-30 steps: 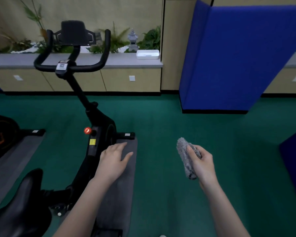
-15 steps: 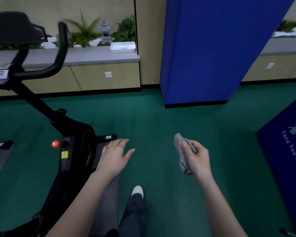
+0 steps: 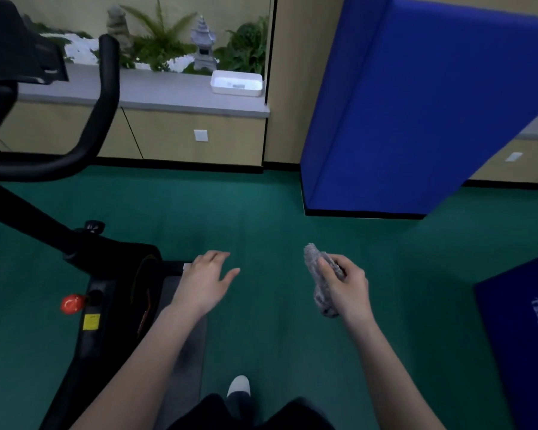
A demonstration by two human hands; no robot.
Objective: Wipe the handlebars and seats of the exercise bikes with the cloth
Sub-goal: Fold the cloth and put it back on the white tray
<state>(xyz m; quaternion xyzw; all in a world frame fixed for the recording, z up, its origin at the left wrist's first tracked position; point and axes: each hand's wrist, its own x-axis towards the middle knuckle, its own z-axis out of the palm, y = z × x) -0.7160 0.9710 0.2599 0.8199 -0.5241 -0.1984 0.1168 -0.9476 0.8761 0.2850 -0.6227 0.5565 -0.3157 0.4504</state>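
A black exercise bike (image 3: 112,274) fills the left side of the head view. Its right handlebar (image 3: 106,97) curves up at the upper left; the seat is out of view. My right hand (image 3: 347,285) grips a rolled grey cloth (image 3: 316,274) in mid-air over the green floor, well to the right of the bike. My left hand (image 3: 204,282) hovers with fingers relaxed and spread, just right of the bike's frame, holding nothing.
A grey mat (image 3: 184,336) lies under the bike. A blue padded panel (image 3: 416,103) stands at the back right, and a blue mat (image 3: 522,336) lies at the right edge. A ledge (image 3: 168,88) with plants and a white tray (image 3: 236,83) runs along the wall. My shoe (image 3: 238,386) shows below.
The view has shifted to the right and forward, so the bike slid to the left edge and its seat left the frame. Both hands keep their poses; the cloth stays in my right hand.
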